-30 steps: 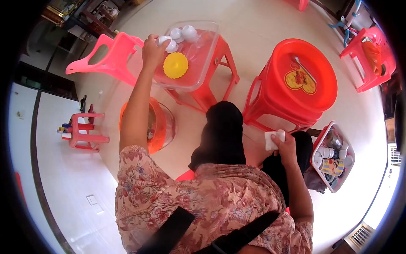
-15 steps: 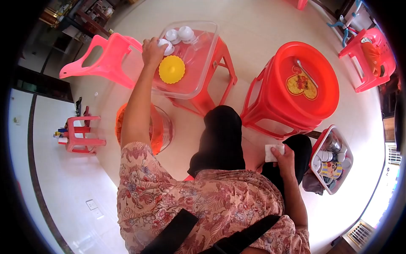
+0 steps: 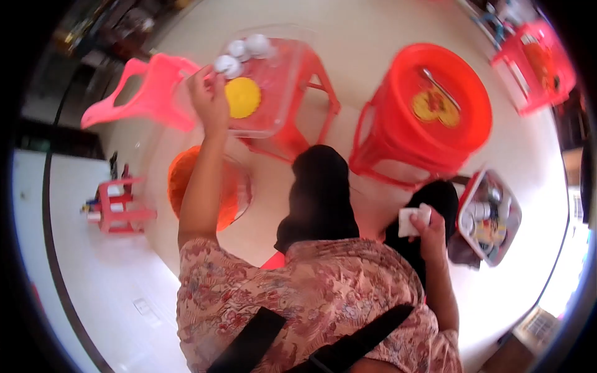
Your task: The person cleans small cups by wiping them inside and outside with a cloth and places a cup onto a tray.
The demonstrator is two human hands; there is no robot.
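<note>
My left hand (image 3: 210, 102) is at the left edge of a clear plastic bin (image 3: 277, 121), fingers apart and holding nothing that I can see. Just beyond its fingertips, inside the bin, is a white cup (image 3: 228, 66). Two more white pieces, a small one (image 3: 237, 48) and a rounder one (image 3: 257, 45), sit farther back, blurred. A yellow scalloped disc (image 3: 242, 97) lies to the right of that hand. My right hand (image 3: 431, 233), over my right knee, is closed on a folded white cloth (image 3: 411, 222).
A red stool (image 3: 305, 133) supports the bin. To the right, a red basin (image 3: 479, 118) holding a spoon (image 3: 440, 87) rests on stacked stools. Beside my right knee is a basket of dishes (image 3: 491, 217). An orange-lined bucket (image 3: 233, 199) and pink chair (image 3: 152, 93) stand left.
My left hand has drawn back from the white cup toward me and left, its fingers now off it. My right hand has lifted slightly with the cloth. The view has shifted a little.
</note>
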